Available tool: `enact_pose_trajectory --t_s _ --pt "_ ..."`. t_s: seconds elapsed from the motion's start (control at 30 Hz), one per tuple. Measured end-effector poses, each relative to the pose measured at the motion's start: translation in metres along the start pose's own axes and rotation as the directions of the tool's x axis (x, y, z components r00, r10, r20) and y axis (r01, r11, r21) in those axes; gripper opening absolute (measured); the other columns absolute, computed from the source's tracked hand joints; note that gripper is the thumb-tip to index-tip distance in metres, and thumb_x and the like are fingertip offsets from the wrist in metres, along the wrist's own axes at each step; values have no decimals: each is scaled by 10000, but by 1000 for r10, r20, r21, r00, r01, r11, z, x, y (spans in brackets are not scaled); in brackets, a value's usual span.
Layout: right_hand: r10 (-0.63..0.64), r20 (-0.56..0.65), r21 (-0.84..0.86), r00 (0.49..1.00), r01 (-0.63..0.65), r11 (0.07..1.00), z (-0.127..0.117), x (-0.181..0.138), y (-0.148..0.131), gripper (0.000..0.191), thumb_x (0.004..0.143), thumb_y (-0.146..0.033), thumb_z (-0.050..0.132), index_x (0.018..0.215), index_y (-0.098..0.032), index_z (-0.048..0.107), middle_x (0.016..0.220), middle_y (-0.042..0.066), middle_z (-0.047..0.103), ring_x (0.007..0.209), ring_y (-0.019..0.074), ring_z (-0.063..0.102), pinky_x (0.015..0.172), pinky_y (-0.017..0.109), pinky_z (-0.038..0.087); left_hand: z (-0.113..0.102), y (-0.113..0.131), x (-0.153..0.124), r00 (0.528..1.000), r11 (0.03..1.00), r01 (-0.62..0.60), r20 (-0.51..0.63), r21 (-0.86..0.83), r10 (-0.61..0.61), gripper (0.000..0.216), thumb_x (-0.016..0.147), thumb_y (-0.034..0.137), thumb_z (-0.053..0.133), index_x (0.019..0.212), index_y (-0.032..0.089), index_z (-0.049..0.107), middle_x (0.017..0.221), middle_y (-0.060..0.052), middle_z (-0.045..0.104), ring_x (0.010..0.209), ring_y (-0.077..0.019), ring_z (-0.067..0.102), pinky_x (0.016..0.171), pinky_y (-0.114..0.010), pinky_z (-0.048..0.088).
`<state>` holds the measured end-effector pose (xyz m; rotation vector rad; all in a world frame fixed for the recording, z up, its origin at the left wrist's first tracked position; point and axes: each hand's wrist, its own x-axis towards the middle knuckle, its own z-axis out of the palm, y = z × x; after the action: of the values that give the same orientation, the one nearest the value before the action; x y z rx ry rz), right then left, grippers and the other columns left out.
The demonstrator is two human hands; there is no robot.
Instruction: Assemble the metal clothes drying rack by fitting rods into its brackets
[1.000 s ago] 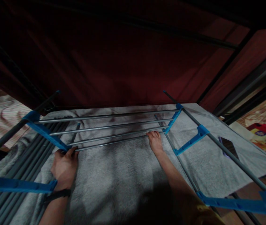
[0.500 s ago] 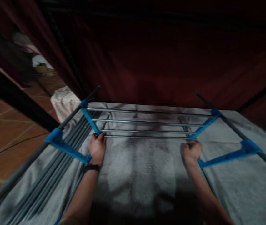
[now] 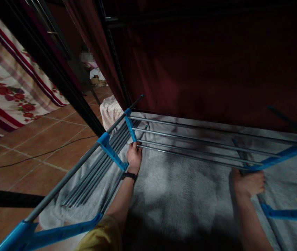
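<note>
A drying rack of grey metal rods [image 3: 195, 143] and blue plastic brackets [image 3: 111, 153] lies over a grey fleece blanket [image 3: 179, 195]. My left hand [image 3: 134, 156], with a dark watch at the wrist, is closed on the near rod's left end beside a blue bracket. My right hand [image 3: 249, 182] is curled round the rack's frame at the right end of the same rods, under another blue bracket [image 3: 281, 157].
A dark red curtain [image 3: 203, 69] hangs behind the rack. A terracotta tile floor [image 3: 33, 146] with a thin black cable lies to the left. A floral striped cloth [image 3: 4, 80] hangs at far left. A pale striped cloth [image 3: 110, 111] lies by the rack's far left corner.
The view has swung left, bringing the floor and the floral cloth into sight. My right hand slid from the rods' middle to their right end and closed. My left hand keeps its grip.
</note>
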<state>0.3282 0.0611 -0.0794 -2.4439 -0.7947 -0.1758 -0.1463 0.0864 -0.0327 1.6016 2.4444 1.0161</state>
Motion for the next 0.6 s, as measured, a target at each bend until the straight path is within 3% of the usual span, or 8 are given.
enact_pose_trajectory --t_s 0.23,0.4,0.6 --pt "-6 -26 24 1000 6 1000 4 0 -1 876 769 -487 707 1459 -65 372 1333 349 549 1266 486 553 1031 606 449 3 -6 2 987 982 160 -3 -96 -161 387 917 286 671 1261 192 521 1071 -107 720 982 -274 700 833 -356 495" --pt "3 -52 25 999 -1 1000 5 0 -1 824 759 -436 707 1445 -111 388 1306 337 571 1246 490 566 1011 631 454 5 -11 6 991 958 119 -31 -262 -131 499 885 216 697 1322 190 459 1186 -120 723 1058 -242 707 901 -347 520" --pt "8 -72 4 997 -8 1000 6 0 -3 809 755 -454 681 1423 -85 414 1276 343 583 1223 486 586 996 612 472 8 -14 17 989 976 138 -29 -166 -145 378 861 248 702 1220 191 600 1121 -111 747 1015 -246 711 867 -347 521"
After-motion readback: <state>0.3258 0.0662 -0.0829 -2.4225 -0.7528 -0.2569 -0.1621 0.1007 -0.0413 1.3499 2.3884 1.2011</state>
